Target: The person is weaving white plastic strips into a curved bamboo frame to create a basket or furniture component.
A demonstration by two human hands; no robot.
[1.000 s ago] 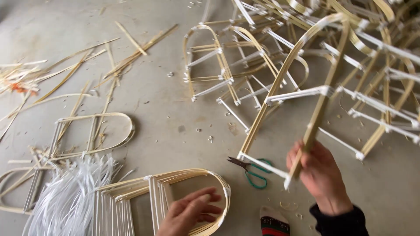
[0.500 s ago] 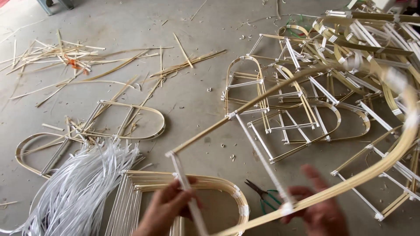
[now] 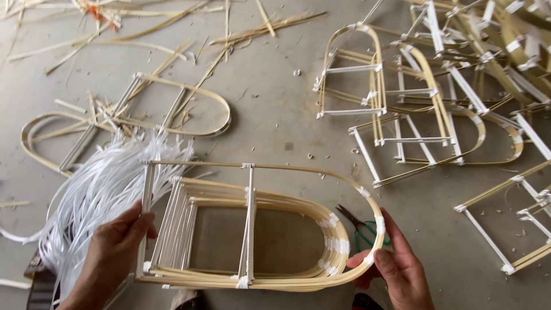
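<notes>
I hold a U-shaped bamboo frame (image 3: 298,170) bound with white strips flat over a stack of similar frames (image 3: 275,202) on the concrete floor. My left hand (image 3: 112,252) grips its straight end at the lower left. At the lower right, my right hand (image 3: 396,267) grips its curved end. Green-handled scissors (image 3: 360,227) lie on the floor just beyond my right hand, partly hidden by the frame.
A bundle of white plastic strips (image 3: 97,189) lies at the left. Finished frames (image 3: 396,97) are piled at the upper right. Bent bamboo hoops (image 3: 172,109) and loose bamboo slivers (image 3: 143,28) are scattered at the upper left.
The frame that my right hand held up on end has swung down to lie flat over the stack. My left hand has taken hold of its straight end.
</notes>
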